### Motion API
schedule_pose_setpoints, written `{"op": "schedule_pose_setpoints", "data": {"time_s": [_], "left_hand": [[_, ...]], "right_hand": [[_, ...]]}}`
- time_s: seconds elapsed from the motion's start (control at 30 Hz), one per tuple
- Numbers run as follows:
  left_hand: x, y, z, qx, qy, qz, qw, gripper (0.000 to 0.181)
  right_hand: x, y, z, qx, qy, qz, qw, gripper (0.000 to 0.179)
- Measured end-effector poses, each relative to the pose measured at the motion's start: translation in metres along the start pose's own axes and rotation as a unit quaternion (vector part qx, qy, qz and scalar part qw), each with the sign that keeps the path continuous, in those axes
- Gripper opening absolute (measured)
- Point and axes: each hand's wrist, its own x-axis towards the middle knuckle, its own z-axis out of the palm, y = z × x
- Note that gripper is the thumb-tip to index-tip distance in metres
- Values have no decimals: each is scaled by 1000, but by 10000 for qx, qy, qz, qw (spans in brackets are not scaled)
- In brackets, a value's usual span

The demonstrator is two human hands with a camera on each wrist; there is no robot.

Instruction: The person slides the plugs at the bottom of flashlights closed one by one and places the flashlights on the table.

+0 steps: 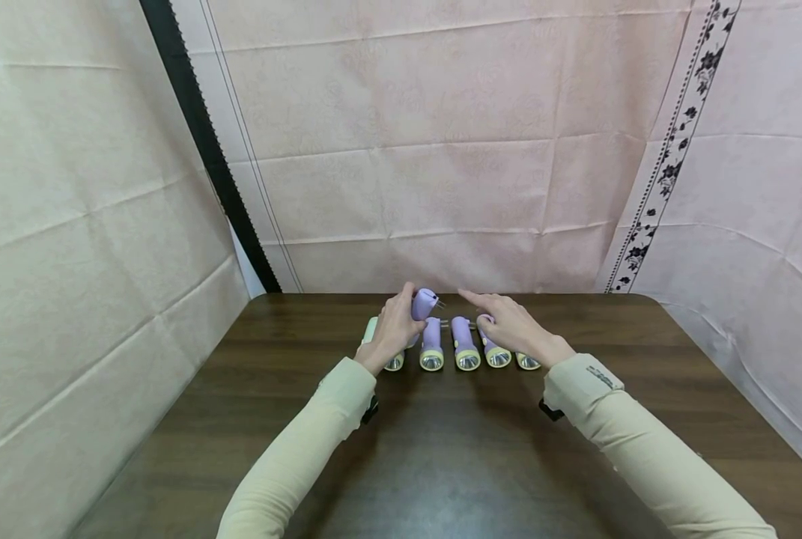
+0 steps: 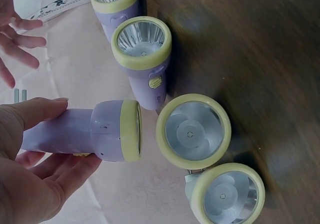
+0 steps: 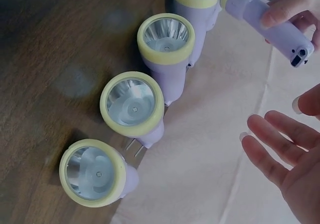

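My left hand [image 1: 392, 328] grips a purple flashlight [image 1: 424, 302] with a pale yellow head ring, raised above the table's far side. In the left wrist view the thumb lies on one side of its body [image 2: 75, 129] and the fingers on the other. Metal plug prongs stick out of its tail end. My right hand [image 1: 508, 323] hovers over the row's right part with its fingers extended; in the right wrist view the palm and fingers [image 3: 285, 159] hold nothing. Below the hands, several flashlights [image 1: 466, 344] lie in a row, lenses toward me, some with prongs showing.
At the row's left end lies a mint-green flashlight [image 1: 370, 329], partly hidden by the left hand. The dark wooden table [image 1: 427, 464] extends toward me. Pale cloth [image 1: 407, 150] hangs behind its far edge and at both sides.
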Motion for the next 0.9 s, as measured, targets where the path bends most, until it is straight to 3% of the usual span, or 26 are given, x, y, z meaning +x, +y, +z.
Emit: {"op": "schedule_pose_setpoints", "data": {"time_s": [0.43, 0.67, 0.9], "left_hand": [[-1, 7, -1, 1, -128, 214, 9997, 53], [-3, 9, 2, -100, -133, 318, 9994, 53], [-3, 7, 4, -304, -18, 452, 9985, 51]], "right_hand": [[4, -13, 8, -432, 67, -653, 9969, 67], [2, -15, 11, -497, -25, -703, 9963, 69], [5, -17, 8, -126, 139, -992, 9949, 70]]}}
